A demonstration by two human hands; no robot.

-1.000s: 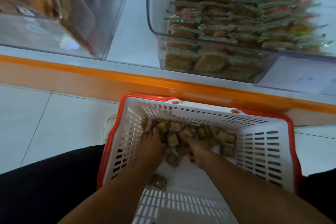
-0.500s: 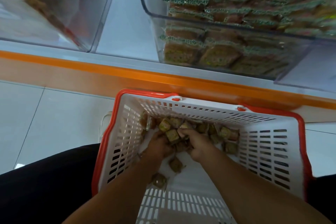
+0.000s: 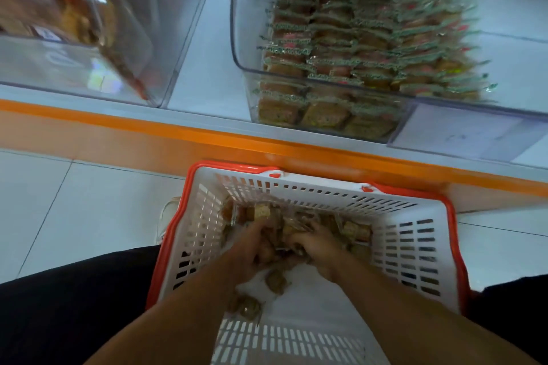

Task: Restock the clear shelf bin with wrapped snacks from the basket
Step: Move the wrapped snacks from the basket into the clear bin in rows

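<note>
A white basket with an orange rim (image 3: 415, 246) sits on the floor in front of me. Small brown wrapped snacks (image 3: 357, 230) lie heaped at its far end. Both my hands are down in the heap. My left hand (image 3: 252, 252) curls round a clump of snacks, and my right hand (image 3: 318, 247) curls round another clump beside it. Two loose snacks (image 3: 274, 283) lie on the basket floor under my forearms. Above, on the shelf, the clear bin (image 3: 326, 98) holds tight rows of wrapped snacks with green-edged wrappers.
An orange strip runs along the shelf edge (image 3: 207, 142). A second clear bin (image 3: 124, 62) with orange packaging stands at the left. A blank label holder (image 3: 456, 133) fronts the snack bin. White floor tiles (image 3: 74, 204) spread to the left of the basket.
Both hands have drawn together and closed on snacks in the heap. The view has tilted up a little, showing more of the shelf bin.
</note>
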